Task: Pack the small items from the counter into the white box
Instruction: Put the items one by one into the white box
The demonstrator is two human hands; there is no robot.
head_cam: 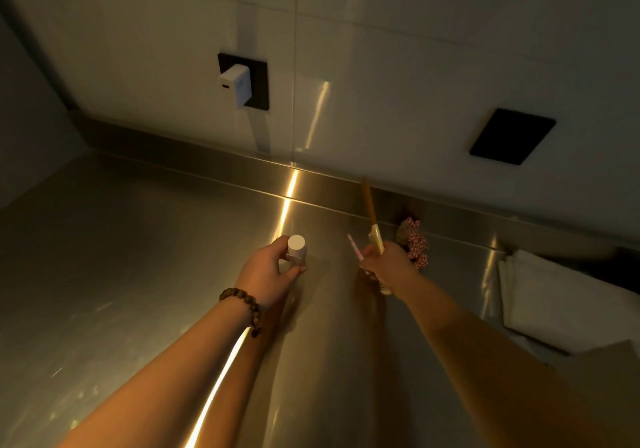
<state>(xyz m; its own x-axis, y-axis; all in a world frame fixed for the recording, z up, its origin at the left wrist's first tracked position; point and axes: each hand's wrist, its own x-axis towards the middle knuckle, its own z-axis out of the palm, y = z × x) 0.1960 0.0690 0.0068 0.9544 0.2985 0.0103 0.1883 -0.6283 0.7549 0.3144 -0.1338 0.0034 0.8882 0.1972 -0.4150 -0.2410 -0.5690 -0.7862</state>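
My left hand (268, 272) is closed around a small bottle with a round white cap (296, 243), held over the steel counter (138, 257). My right hand (388, 262) grips a long tan comb (371, 217) that points up toward the wall, together with a thin pink stick-like item (355, 245). Just behind my right hand a checked red-and-white fabric scrunchie (415, 243) lies on the counter by the back ledge. At the right edge sits the white box (568, 305), partly cut off by the frame.
The tiled wall carries a black outlet plate with a white charger (237, 83) plugged in, and a second black plate (512, 135) to the right. A steel ledge (242, 167) runs along the counter's back edge. A bead bracelet (244, 305) circles my left wrist.
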